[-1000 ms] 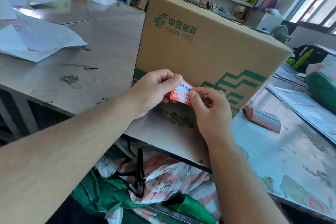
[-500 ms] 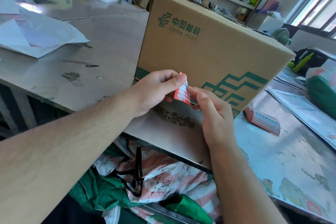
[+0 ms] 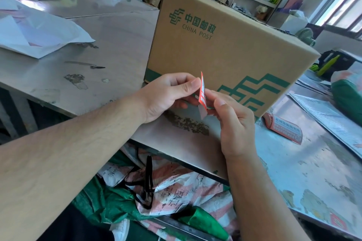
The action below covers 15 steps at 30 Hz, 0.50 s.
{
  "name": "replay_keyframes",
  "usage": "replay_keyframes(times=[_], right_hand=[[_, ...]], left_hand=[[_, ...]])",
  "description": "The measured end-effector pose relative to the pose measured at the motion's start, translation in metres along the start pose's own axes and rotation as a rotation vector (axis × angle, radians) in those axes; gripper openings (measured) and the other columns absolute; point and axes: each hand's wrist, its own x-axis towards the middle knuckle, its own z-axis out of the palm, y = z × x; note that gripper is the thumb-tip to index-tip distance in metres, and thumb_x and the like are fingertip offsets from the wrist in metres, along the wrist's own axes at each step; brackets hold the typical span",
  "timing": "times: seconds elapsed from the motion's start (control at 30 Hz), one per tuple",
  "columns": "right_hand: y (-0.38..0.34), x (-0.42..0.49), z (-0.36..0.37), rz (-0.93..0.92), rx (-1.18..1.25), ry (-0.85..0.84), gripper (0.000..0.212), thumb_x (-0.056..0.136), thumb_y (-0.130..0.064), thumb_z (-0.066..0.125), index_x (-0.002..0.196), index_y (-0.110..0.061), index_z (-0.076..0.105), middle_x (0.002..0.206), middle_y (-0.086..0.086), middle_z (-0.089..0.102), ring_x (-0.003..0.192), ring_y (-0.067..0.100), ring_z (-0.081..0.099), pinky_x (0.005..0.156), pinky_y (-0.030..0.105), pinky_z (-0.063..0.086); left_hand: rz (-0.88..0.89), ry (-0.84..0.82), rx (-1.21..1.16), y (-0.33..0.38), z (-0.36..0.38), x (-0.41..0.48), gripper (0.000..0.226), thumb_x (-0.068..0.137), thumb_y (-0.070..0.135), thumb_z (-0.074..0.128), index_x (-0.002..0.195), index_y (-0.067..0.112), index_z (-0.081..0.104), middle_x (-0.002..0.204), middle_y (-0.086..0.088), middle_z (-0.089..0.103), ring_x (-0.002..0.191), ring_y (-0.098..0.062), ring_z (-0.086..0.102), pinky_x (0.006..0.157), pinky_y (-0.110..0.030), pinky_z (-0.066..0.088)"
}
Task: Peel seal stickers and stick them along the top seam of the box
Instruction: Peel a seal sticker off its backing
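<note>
Our left hand (image 3: 168, 94) pinches the upper edge of a seal sticker (image 3: 203, 92) between thumb and forefinger, the other fingers curled underneath. Our right hand (image 3: 235, 123) meets it from below and pinches the sticker's lower end between thumb and fingertips. We hold the sticker upright and nearly edge-on, so we see only a narrow band of its orange-red face with white print. A pale strip (image 3: 202, 112) shows just beneath it, between our two hands. The sticker hangs in the air just in front of the lower part of the cardboard box (image 3: 225, 49), which stands on the metal table (image 3: 117, 45) and carries green China Post lettering and a green stepped pattern. To the right of the box, a folded orange-red printed sheet (image 3: 284, 129) lies on the table. A white plastic mailer (image 3: 39, 33) lies well to the left, and green and striped sacks (image 3: 176, 188) are heaped below the table edge.
</note>
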Motion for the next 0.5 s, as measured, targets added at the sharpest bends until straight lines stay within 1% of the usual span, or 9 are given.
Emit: replay_keyframes(times=[0.13, 0.2, 0.33, 0.4, 0.5], right_hand=[[-0.0012, -0.0005, 0.001, 0.024, 0.042, 0.017, 0.032, 0.088, -0.034, 0.055, 0.1, -0.017, 0.079, 0.109, 0.006, 0.076, 0.11, 0.021, 0.068, 0.094, 0.045, 0.053], [-0.0015, -0.0002, 0.0014, 0.022, 0.063, 0.017, 0.028, 0.088, -0.032, 0.055, 0.096, -0.022, 0.08, 0.107, 0.005, 0.076, 0.11, 0.021, 0.068, 0.097, 0.047, 0.052], [0.0, -0.0001, 0.0002, 0.016, 0.068, 0.001, 0.027, 0.09, -0.028, 0.056, 0.096, -0.02, 0.081, 0.109, 0.008, 0.075, 0.112, 0.027, 0.067, 0.1, 0.057, 0.049], [-0.0002, -0.0004, 0.0007, 0.007, 0.036, -0.007, 0.028, 0.091, -0.028, 0.054, 0.096, -0.019, 0.08, 0.111, 0.008, 0.075, 0.113, 0.026, 0.066, 0.101, 0.056, 0.048], [-0.0021, -0.0013, 0.0028, 0.004, 0.01, -0.018, 0.03, 0.091, -0.03, 0.053, 0.089, -0.017, 0.08, 0.111, 0.008, 0.074, 0.111, 0.025, 0.067, 0.098, 0.055, 0.05]], left_hand=[[0.013, 0.002, -0.002, -0.0011, -0.0006, 0.0001, 0.024, 0.09, 0.04, 0.059, 0.09, 0.018, 0.067, 0.082, 0.007, 0.07, 0.076, -0.004, 0.064, 0.067, -0.019, 0.045], [0.02, -0.001, -0.008, -0.0011, -0.0003, 0.0, 0.022, 0.089, 0.04, 0.061, 0.089, 0.019, 0.067, 0.082, 0.007, 0.069, 0.076, -0.004, 0.063, 0.066, -0.018, 0.046], [0.015, 0.01, 0.012, 0.0009, 0.0013, -0.0007, 0.022, 0.08, 0.039, 0.06, 0.088, 0.019, 0.066, 0.078, 0.009, 0.069, 0.073, -0.002, 0.063, 0.064, -0.017, 0.045], [0.015, 0.016, 0.036, 0.0011, 0.0016, -0.0009, 0.02, 0.079, 0.038, 0.061, 0.086, 0.019, 0.065, 0.077, 0.009, 0.069, 0.071, -0.001, 0.062, 0.064, -0.018, 0.043], [0.024, 0.026, 0.057, 0.0015, 0.0018, -0.0017, 0.015, 0.077, 0.037, 0.064, 0.078, 0.021, 0.063, 0.072, 0.013, 0.068, 0.068, 0.001, 0.061, 0.063, -0.018, 0.042]])
